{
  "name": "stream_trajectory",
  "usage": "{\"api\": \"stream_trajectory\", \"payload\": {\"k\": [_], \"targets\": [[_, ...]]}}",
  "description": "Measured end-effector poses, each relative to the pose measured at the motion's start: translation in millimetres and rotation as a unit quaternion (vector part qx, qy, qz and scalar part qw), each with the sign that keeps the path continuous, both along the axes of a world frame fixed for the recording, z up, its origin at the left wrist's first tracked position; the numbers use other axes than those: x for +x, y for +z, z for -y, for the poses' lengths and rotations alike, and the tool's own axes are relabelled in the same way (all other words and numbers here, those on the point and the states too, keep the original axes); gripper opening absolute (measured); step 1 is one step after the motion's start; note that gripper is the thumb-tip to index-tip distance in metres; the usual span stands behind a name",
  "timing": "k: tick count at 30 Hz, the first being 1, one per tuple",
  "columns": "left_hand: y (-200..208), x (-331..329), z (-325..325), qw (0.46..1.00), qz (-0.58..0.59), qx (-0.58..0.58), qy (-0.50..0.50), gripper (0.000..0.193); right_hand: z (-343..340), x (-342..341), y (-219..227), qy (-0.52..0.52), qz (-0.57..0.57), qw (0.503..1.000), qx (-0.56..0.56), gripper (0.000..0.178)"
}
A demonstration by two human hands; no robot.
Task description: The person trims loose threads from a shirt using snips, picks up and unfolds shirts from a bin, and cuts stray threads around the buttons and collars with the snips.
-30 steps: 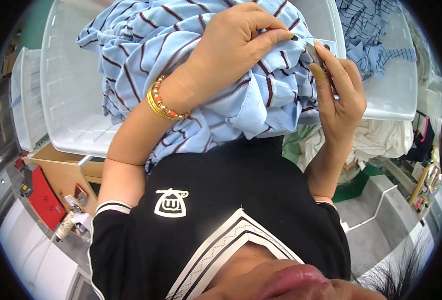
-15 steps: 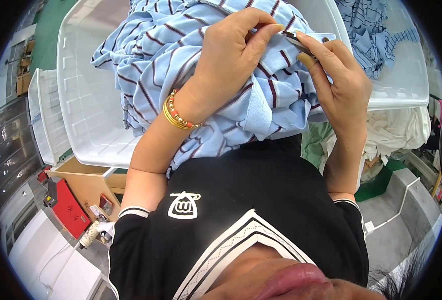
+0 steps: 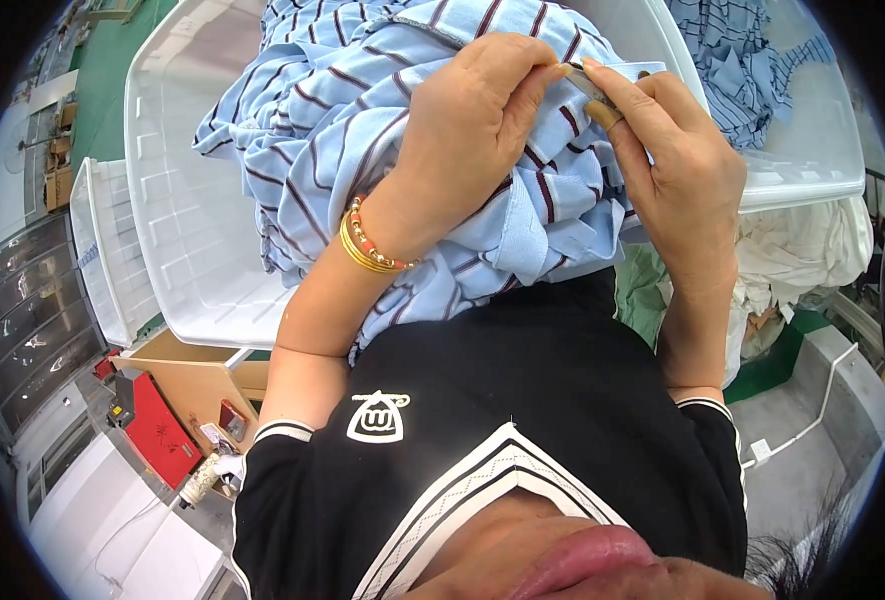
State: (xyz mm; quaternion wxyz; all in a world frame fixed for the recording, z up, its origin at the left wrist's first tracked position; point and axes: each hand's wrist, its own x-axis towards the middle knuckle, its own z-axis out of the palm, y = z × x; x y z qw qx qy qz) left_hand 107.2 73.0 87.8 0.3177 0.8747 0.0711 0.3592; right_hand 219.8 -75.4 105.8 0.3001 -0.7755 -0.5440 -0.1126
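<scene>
Closest to you, below both hands, is your black top (image 3: 522,370) with its pale-edged collar. Just beyond it your left hand (image 3: 477,115), gold bracelets (image 3: 372,255) at the wrist, lies over the striped blue fabric (image 3: 312,130), thumb and forefinger pinched together; what is between those tips is too small to tell. To its right, your right hand (image 3: 677,150) is closed on a slim metal tool (image 3: 591,88), gripped between the forefinger and a thumb wearing a yellowish cover (image 3: 604,115). The tool's long axis slants from the right palm up and leftward, its far end right by the left fingertips; whether it touches them, you cannot tell from here. The right hand is the tool's own holder, and the left is just past its tip. The fabric spreads under and to the left of the left hand, while the right hand is at its right edge. Around the heap stands a white tub (image 3: 197,290), its left wall well to the left of your left hand. Past the right hand lie green cloth (image 3: 642,290), white cloth (image 3: 802,250) and a second tub (image 3: 827,140) with blue checked cloth (image 3: 727,75).
</scene>
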Motion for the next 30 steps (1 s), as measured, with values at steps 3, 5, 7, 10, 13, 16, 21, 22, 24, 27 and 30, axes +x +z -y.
{"api": "stream_trajectory", "payload": {"k": [3, 5, 7, 10, 13, 16, 21, 22, 24, 27, 30], "targets": [[-0.9, 1.5, 2.7, 1.000, 0.016, 0.020, 0.001, 0.007, -0.5, -2.7, 3.5, -0.016, 0.024, 0.999, -0.013, 0.026], [-1.3, 1.6, 4.7, 0.999, 0.012, 0.037, 0.007, 0.007, -0.2, -2.8, 4.4, -0.016, 0.032, 0.999, -0.011, 0.025], [-1.2, 2.6, 5.5, 0.999, 0.016, 0.033, 0.004, 0.007, 1.4, -2.4, 4.8, -0.014, 0.040, 0.999, -0.010, 0.025], [-1.4, 1.0, 4.1, 1.000, 0.018, 0.009, -0.004, 0.008, 4.2, -0.2, 3.8, -0.009, 0.043, 0.999, -0.031, 0.026], [8.7, -9.2, 2.5, 0.992, -0.024, -0.126, 0.004, 0.012, 10.9, 16.1, -0.3, 0.005, -0.012, 1.000, 0.017, 0.026], [23.5, -26.0, 0.3, 0.959, -0.097, -0.266, 0.015, 0.025, 20.3, 44.5, -10.0, -0.024, -0.236, 0.966, 0.104, 0.030], [30.9, -46.2, 2.8, 0.976, -0.191, -0.095, -0.045, 0.021, 15.4, 92.2, -40.1, 0.059, -0.516, 0.854, -0.027, 0.039], [32.9, -48.1, 2.5, 0.976, -0.187, -0.098, -0.049, 0.021, 16.2, 98.8, -44.3, 0.055, -0.512, 0.857, -0.029, 0.039], [46.4, -52.3, -0.8, 0.954, -0.218, -0.204, -0.039, 0.016, 5.7, 107.6, -54.7, 0.084, -0.529, 0.837, -0.109, 0.033], [61.2, -62.6, -25.8, 0.963, -0.183, -0.194, -0.042, 0.012, 12.4, 123.6, -49.1, 0.105, -0.482, 0.863, -0.108, 0.024], [76.7, -67.7, -54.9, 0.983, -0.117, -0.142, -0.004, 0.012, 15.0, 136.4, -30.3, 0.127, -0.436, 0.886, -0.090, 0.018]]}}
